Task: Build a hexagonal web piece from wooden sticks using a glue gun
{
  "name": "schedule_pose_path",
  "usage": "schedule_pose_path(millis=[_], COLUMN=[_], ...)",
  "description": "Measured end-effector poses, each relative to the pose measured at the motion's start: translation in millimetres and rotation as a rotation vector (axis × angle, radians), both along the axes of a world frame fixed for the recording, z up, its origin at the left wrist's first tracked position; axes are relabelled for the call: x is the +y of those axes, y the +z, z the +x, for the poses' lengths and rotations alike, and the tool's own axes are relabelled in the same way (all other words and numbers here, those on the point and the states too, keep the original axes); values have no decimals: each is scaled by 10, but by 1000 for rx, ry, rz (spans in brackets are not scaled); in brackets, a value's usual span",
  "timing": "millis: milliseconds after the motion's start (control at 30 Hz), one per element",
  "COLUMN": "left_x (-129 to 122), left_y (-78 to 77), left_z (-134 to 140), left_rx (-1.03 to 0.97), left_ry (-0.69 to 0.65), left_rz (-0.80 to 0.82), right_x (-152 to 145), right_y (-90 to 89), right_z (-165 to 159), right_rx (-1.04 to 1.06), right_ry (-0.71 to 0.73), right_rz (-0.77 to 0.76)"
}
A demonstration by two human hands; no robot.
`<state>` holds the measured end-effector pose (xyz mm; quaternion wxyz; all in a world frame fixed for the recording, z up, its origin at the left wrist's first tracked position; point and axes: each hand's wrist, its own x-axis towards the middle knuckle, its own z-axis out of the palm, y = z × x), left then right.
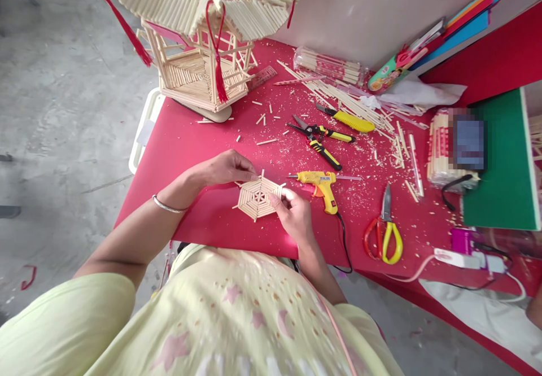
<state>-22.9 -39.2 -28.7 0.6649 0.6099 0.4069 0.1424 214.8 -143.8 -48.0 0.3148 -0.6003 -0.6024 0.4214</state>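
A flat hexagonal panel of thin wooden sticks point(258, 198) is held just above the near edge of the red table. My right hand point(295, 213) pinches its right side, thumb on top. At its upper left edge, my left hand point(232, 168) has thumb and fingers pressed together; whether a small stick is between them is too small to make out. Just right of the panel lies a yellow hot glue gun point(319, 187) with a glue stick out of its back. A pagoda model made of sticks point(207, 77), hung with red tassels, stands at the far left.
Pruning shears point(317, 139), a yellow utility knife point(351, 121) and red-and-yellow scissors point(384, 232) lie on the red table point(199, 150). Loose sticks point(351, 102), offcuts and wrapped stick bundles point(330, 65) are at the back. The glue gun's cord point(345, 246) hangs over the near edge.
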Motion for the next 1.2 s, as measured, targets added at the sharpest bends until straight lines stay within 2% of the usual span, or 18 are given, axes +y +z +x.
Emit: schedule_pose_path(millis=[300, 767, 900, 1033, 1200], left_x=[4, 6, -12, -32, -84], left_y=[-1, -85, -56, -42, -26], left_z=[2, 11, -2, -70, -113], left_rx=[-5, -15, -42, -47, -124], left_ry=[-3, 19, 59, 166, 237], left_rz=[13, 10, -8, 6, -70], right_x=[-2, 12, 15, 10, 36], right_y=[29, 51, 28, -39, -165], right_z=[-9, -16, 7, 30, 18], right_rx=[-4, 28, 89, 169, 377], right_ry=[-1, -24, -40, -114, -223], right_rz=[-7, -48, -84, -76, -93])
